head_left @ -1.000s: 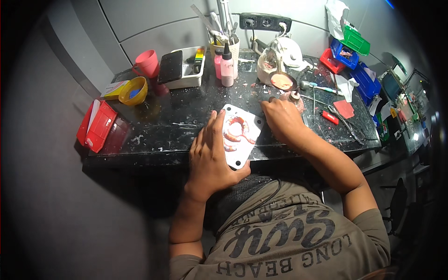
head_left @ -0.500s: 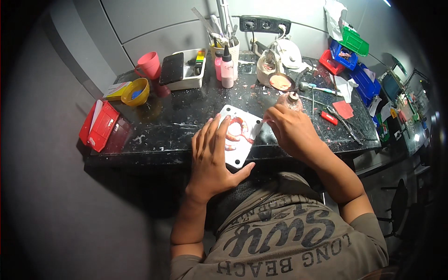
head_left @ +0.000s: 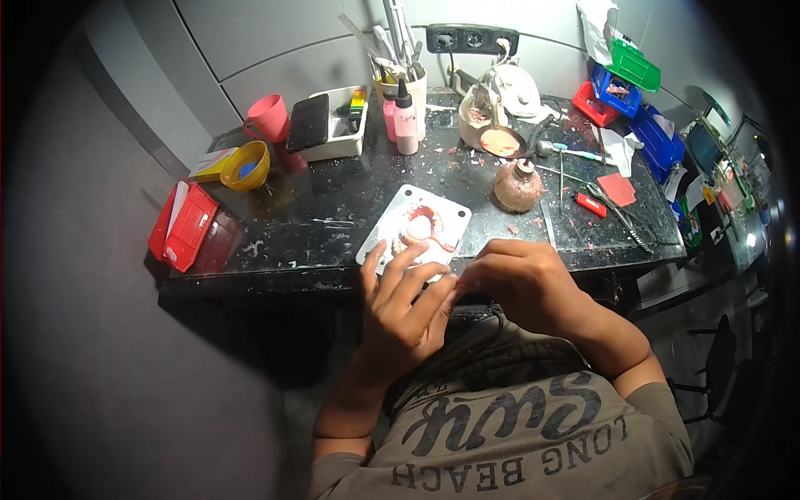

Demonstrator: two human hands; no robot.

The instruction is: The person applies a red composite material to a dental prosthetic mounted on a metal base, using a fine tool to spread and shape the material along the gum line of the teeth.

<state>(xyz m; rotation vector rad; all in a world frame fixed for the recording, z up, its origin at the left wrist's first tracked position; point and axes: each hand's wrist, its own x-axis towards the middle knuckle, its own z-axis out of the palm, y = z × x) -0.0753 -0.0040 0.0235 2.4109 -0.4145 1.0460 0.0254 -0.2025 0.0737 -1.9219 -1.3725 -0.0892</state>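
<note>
Just beyond the hands, the white plate (head_left: 417, 229) is lying released; left hand (head_left: 404, 304) spreading open-fingered, right hand (head_left: 517, 283) having withdrawn, curling closed, contents untellable.

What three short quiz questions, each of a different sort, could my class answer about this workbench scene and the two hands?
1. True or false: the white tile with a pink ring-shaped piece on it lies at the front of the black worktop.
2. Which stands nearest the yellow bowl? A) the green bin B) the pink cup C) the round clay-coloured pot
3. Fill in: the left hand and right hand meet at the tile's ____ edge.

Key: 1 true. 2 B. 3 near. Whether the fingers pinch anything is too small to tell.
</note>
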